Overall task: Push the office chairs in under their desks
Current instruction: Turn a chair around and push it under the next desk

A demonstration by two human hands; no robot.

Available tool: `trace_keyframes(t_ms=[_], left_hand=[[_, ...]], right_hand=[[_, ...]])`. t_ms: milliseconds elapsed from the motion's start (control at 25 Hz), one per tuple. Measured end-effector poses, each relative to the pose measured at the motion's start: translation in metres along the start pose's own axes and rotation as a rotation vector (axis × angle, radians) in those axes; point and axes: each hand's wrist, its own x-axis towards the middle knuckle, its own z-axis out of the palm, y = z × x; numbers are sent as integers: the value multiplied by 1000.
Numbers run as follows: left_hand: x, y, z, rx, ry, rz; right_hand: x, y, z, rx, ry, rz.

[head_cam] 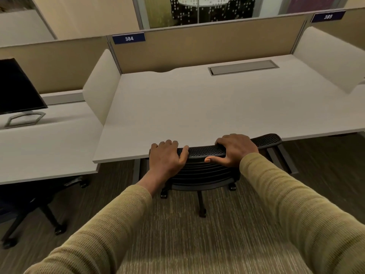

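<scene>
A black mesh-backed office chair (pixel 203 153) stands tucked against the front edge of the white desk (pixel 197 107) marked 384. Its seat is hidden under the desktop; only the backrest top, the ribbed back and some caster legs show. My left hand (pixel 166 158) grips the left end of the backrest's top edge, fingers curled over it. My right hand (pixel 235 150) holds the top edge further right, thumb lying along the back face. A second dark chair (pixel 29 202) stands under the neighbouring desk (pixel 49 151) at the left.
A black monitor (pixel 17 88) on a grey stand sits on the left desk. Beige partition panels (pixel 207 48) close the desks at the back, white side screens (pixel 102 86) divide them. A grey cable hatch (pixel 243 67) lies in the desktop. Striped carpet (pixel 177 234) covers the floor.
</scene>
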Motion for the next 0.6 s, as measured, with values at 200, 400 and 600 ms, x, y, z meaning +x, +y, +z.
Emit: trace_keyframes(t_ms=[200, 400, 600], left_hand=[[-7, -8, -5, -24, -29, -11], [-18, -14, -9, -49, -50, 3], [-28, -11, -10, -46, -57, -1]], right_hand=[[3, -9, -7, -1, -17, -21], [3, -18, -12, 4, -45, -55], [-2, -18, -15, 4, -53, -77]])
